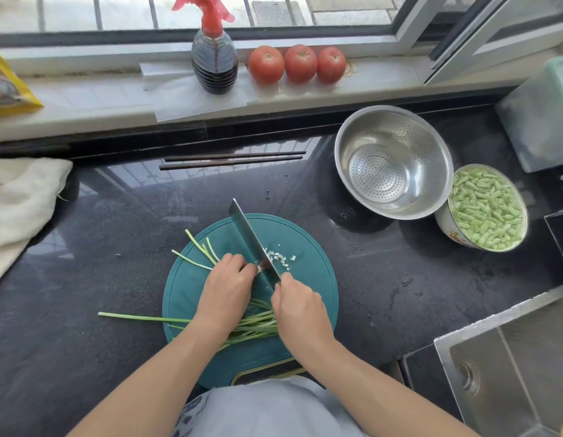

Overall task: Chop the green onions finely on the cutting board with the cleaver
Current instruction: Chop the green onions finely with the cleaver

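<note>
On a round teal cutting board (308, 247), the left hand (225, 287) presses curled fingers on green onions (258, 323), touching the cleaver (253, 239) gripped by the right hand (300, 307). Chopped bits (280, 258) lie right of the blade. Nearby, a steel colander (392, 160); a bowl (444, 222) holds cut green beans (486, 206).

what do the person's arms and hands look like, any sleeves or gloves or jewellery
Both forearms are bare up to the bottom edge of the frame, with no sleeves in view. The left hand and right hand wear no gloves, and no rings, watch or bracelets show. A pale grey-blue garment covers the torso below them.
</note>
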Demonstrator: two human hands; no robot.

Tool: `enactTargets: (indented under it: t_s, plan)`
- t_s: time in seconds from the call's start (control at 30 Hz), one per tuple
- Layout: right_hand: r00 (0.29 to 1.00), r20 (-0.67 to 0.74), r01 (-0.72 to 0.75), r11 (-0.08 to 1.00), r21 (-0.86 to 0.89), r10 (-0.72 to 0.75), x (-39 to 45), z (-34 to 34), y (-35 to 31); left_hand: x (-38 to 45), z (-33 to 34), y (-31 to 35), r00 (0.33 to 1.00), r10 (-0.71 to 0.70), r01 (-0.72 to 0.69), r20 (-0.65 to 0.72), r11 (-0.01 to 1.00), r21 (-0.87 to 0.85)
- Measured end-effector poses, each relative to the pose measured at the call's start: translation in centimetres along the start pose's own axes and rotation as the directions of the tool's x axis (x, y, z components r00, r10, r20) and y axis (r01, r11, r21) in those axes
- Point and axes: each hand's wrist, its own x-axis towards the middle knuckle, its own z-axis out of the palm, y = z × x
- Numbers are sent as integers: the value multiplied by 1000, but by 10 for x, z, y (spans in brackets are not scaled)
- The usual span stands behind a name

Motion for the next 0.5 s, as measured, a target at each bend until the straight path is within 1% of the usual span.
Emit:
enactTargets:
  t_s: [0.1, 0.2, 0.3, 0.4, 0.5]
  plan:
    - [1000, 6, -20, 1000, -2, 20, 2, 4, -8, 0, 1, 1, 1000, -17, 16, -17, 1000, -16]
    - [999, -41, 15, 1000, 3, -15, 14, 4, -16, 1, 2, 3, 999, -28, 27, -24, 999, -31]
    - [998, -57, 28, 999, 38, -26, 24, 2, -18, 0, 2, 3, 999, -32, 32, -7, 999, -43]
    - [996, -78, 36, 997, 68, -31, 25, -2, -10, -1, 0, 1, 1000, -23, 23, -1, 998, -65]
    - [995, -85, 61, 996, 71, -55, 19, -9, -2, -5, -9, -1, 1000, 25, -25, 0, 993, -118]
